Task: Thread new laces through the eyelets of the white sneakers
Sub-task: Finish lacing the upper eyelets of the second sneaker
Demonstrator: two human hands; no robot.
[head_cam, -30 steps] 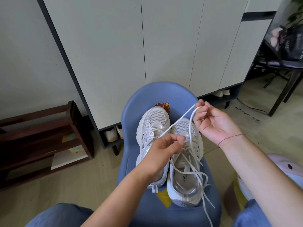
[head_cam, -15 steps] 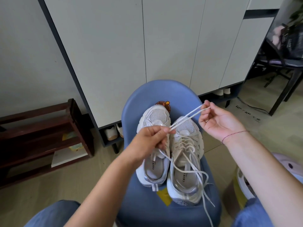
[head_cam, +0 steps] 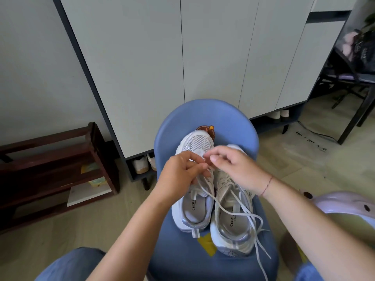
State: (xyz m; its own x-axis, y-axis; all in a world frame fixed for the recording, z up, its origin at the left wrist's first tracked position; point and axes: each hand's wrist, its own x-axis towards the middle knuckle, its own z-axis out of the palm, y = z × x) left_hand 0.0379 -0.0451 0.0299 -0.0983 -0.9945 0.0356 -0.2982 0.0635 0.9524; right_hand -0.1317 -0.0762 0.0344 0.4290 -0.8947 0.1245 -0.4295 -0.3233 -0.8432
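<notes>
sneakers: two white mesh sneakers sit side by side on a round blue chair, under both hands.
left hand: pinches the long white lace.
right hand: fingers curled, touching the left hand; can't tell what it holds.

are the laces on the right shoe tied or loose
Loose: the laces trail untied from the right shoe, over its heel and onto the chair; no knot shows.
</notes>
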